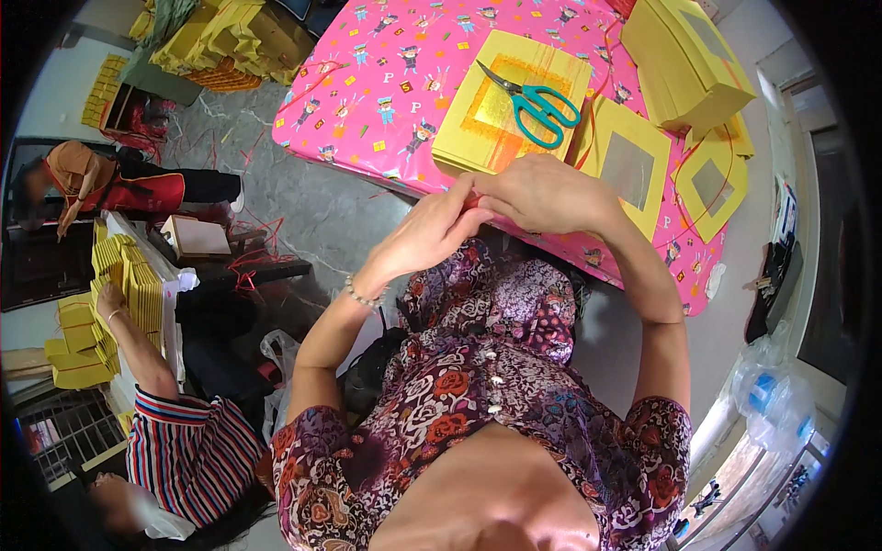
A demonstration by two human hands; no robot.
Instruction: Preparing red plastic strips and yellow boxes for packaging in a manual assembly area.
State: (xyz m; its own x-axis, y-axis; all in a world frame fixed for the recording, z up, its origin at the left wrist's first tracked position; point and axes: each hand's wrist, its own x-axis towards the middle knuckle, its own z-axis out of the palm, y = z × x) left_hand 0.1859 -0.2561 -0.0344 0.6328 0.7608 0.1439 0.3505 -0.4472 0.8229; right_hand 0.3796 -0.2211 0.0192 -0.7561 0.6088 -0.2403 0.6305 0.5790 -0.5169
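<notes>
My left hand [430, 228] and my right hand [547, 195] meet at the near edge of the table, fingers bent and pressed together. A small bit of red shows between them; the fingers hide what it belongs to. Just beyond lies a stack of yellow paper [454, 140] with a gold-and-orange square on top. Scissors [544, 114] with teal handles rest on this stack, blades slightly apart. Right of it, yellow paper with a silver square [632, 167] lies near my right wrist. Red string [602, 78] runs between the two.
A pink patterned cloth [367, 110] covers the table. Tall yellow paper bundles [684, 69] stand at the far right, beside another silver-centred piece [712, 188]. At left, a co-worker in a striped shirt [193, 445] reaches to yellow stacks [133, 294]; another person [138, 184] stands farther off.
</notes>
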